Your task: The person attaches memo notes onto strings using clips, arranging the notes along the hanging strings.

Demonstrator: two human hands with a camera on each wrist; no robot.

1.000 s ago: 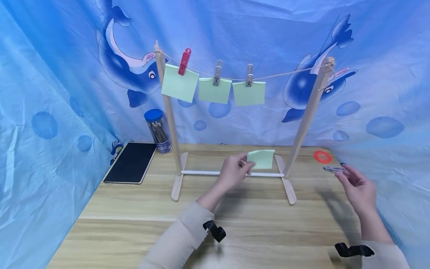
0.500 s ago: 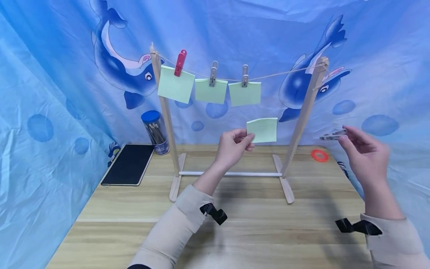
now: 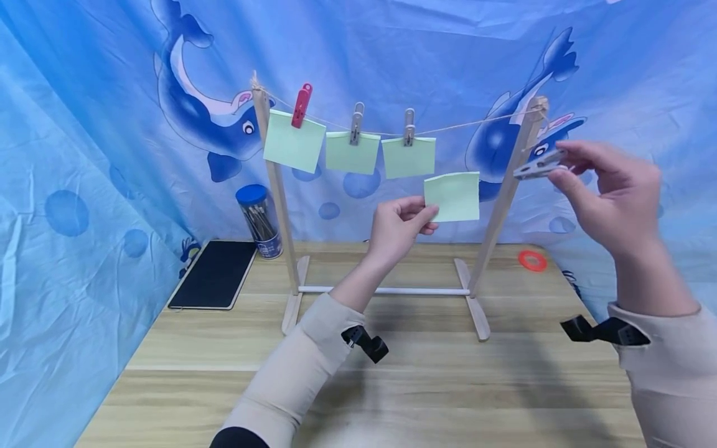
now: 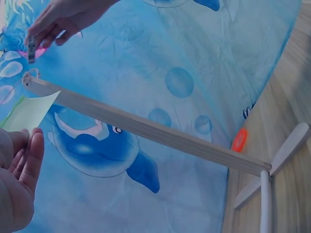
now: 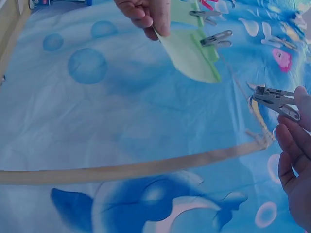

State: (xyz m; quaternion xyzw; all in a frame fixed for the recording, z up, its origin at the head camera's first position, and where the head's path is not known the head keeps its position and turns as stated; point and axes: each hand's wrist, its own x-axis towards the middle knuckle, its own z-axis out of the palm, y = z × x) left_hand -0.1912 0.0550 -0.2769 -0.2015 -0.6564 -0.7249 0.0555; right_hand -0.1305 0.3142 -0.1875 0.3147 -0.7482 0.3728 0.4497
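Observation:
My left hand (image 3: 396, 229) pinches a light green sticky note (image 3: 452, 198) by its left edge, lifted just below and right of the hanging notes. In my right hand (image 3: 616, 193) a grey clothespin (image 3: 539, 165) is pinched between thumb and fingers, its tip pointing left in front of the right post (image 3: 512, 180). The right wrist view shows that clothespin (image 5: 277, 101) side-on. Along the string (image 3: 465, 126) hang three green notes: one under a red clothespin (image 3: 301, 106) at the left, two under grey clothespins (image 3: 409, 126).
The wooden frame stands on the table (image 3: 392, 386), joined low by a white rod (image 3: 420, 290). A blue-lidded jar (image 3: 259, 221) and a dark notebook (image 3: 214, 274) sit at the left. An orange ring (image 3: 532, 261) lies at the back right. A blue dolphin curtain (image 3: 347, 56) hangs behind.
Both hands have risen from near the table. The left hand carries the green note up and slightly right; the right hand brings the clothespin up and a little left, level with the post.

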